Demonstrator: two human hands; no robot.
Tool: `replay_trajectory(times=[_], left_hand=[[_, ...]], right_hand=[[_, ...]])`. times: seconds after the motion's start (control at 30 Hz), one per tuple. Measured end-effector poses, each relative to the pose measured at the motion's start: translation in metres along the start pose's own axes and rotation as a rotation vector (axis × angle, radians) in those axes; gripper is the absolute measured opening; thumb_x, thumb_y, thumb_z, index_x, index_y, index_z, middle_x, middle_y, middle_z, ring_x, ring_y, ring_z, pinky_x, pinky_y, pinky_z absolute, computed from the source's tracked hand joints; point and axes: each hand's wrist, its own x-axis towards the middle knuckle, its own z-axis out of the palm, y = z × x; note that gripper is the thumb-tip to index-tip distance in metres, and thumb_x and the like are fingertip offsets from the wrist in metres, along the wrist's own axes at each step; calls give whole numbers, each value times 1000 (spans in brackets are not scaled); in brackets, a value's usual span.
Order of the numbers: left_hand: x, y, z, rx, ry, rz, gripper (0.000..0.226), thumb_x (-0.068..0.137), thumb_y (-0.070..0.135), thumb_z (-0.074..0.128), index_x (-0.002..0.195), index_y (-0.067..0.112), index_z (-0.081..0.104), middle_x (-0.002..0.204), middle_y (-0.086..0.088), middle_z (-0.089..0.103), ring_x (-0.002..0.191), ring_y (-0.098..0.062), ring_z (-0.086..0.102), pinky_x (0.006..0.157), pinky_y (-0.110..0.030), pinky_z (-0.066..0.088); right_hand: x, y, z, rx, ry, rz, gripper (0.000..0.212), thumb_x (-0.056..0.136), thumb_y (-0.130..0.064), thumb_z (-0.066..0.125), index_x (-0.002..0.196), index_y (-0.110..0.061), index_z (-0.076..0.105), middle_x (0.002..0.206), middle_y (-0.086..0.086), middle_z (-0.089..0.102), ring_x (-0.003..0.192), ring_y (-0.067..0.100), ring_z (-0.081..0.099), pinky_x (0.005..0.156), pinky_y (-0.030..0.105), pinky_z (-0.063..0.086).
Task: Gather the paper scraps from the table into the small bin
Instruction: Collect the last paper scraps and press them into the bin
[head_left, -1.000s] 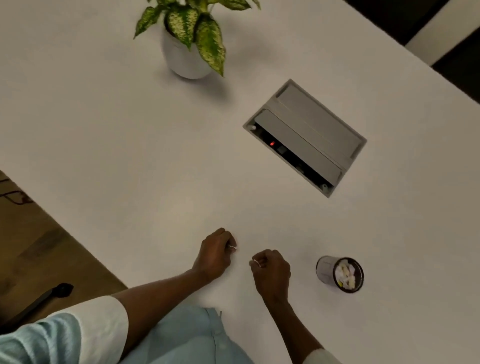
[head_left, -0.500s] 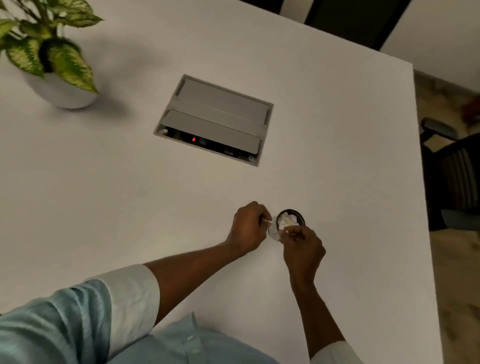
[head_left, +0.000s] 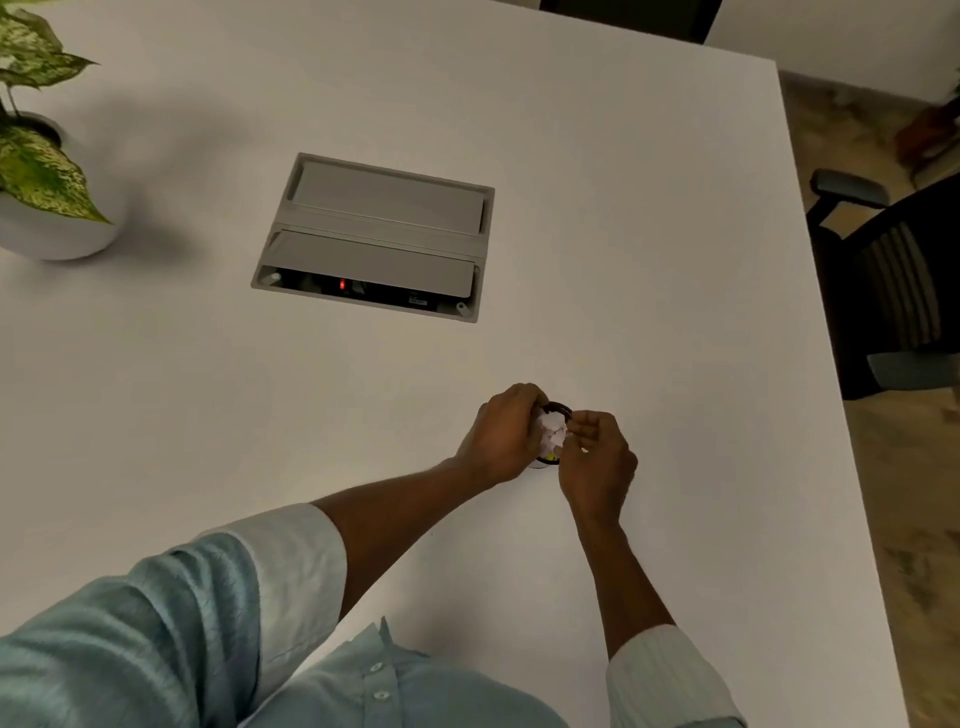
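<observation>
The small bin (head_left: 560, 407) has a black rim and stands on the white table (head_left: 675, 312) near its front. White paper scraps (head_left: 554, 432) are heaped inside it. My left hand (head_left: 504, 434) curls round the bin's left side and hides most of its wall. My right hand (head_left: 597, 457) is at the bin's right rim, its curled fingertips pinching at the paper on top of the heap. No loose scraps show on the table around the bin.
A grey recessed power box (head_left: 374, 239) with a red light sits in the table's middle. At the far left stands a potted plant in a white pot (head_left: 57, 234). A black office chair (head_left: 893, 270) stands past the table's right edge.
Both hands, each pinching a small scrap, moved right from the bare table to the bin. Now they close in on it from both sides over the heap.
</observation>
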Motion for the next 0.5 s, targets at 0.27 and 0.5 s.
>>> replay_trajectory(times=[0.27,0.5], left_hand=[[-46,-46,-12,172,19,-83,23,99,25,63,121,18,59,118,3,64,103,-20,63,81,-45,58],[-104,-103,-12,617,-399,-81,107,95,54,69,165,3,5,173,-23,-16,162,-39,-16,133,-52,12]], right_hand=[[-23,23,-4,-134,5,-239,30,87,-5,71,115,-16,68,114,0,73,102,24,70,83,40,59],[-31,41,2,-529,-320,-485,72,100,-45,55,161,-19,26,170,-1,22,156,12,22,126,45,19]])
